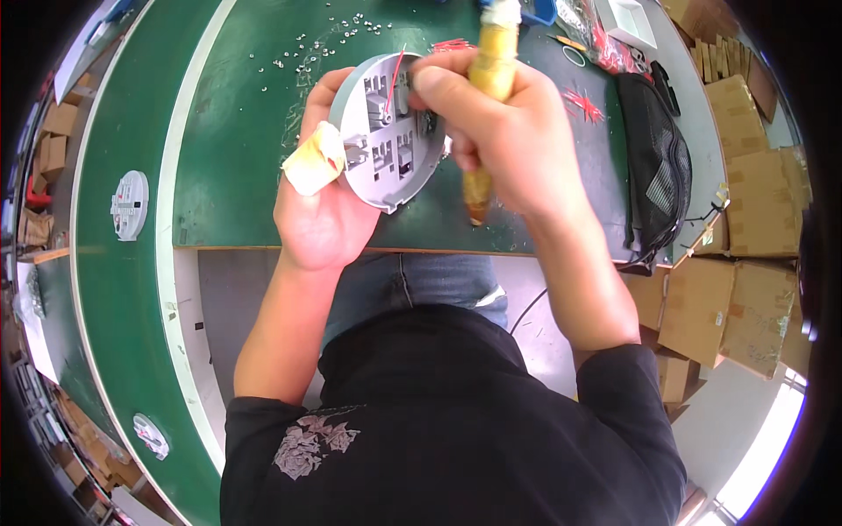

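Observation:
A round grey plastic housing (386, 171) is tilted up above the table, with my left hand (320, 219) closed around its left and back side. A pale yellow wrap (316, 162) covers my left thumb. Inside the housing are moulded slots, and a thin red wire (395, 86) sticks up from it. At the housing's upper right edge, the fingertips of my right hand (513, 131) are pinched together; whatever small part they hold is hidden. Held in that same hand is a long stick-like tool wrapped in yellow tape (496, 61), with a brown lower end.
Small metallic pieces (329, 48) lie scattered on the green table (237, 175). Red wires (583, 105) rest to the right, near a black mesh bag (653, 167). More round housings (132, 206) sit on the green strip at left. Cardboard boxes (763, 202) are stacked at right.

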A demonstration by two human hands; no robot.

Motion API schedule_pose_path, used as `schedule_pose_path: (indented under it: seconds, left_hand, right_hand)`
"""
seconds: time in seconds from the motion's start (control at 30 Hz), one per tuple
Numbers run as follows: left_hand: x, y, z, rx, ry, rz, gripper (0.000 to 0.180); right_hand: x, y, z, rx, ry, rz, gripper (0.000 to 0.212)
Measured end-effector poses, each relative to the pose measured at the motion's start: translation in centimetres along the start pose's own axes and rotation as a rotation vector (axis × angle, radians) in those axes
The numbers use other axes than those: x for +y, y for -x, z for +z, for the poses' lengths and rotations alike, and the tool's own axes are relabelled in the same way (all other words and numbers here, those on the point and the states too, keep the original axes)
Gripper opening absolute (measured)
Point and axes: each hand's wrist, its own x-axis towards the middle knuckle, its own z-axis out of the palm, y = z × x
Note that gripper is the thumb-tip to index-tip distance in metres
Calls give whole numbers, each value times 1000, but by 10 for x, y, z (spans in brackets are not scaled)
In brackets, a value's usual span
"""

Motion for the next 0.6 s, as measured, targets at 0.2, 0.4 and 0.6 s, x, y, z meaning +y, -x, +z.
schedule_pose_path:
  seconds: [0.2,0.4,0.6]
  left_hand:
    - [-10,12,15,151,-431,79,74]
    - [-4,18,5,61,-450,45,71]
    - [-3,20,8,11,-222,72,66]
  right_hand:
    - [10,15,26,45,-178,-61,8]
    - [20,23,26,-59,-401,-108,9]
    - [9,28,23,-69,-231,-81,13]
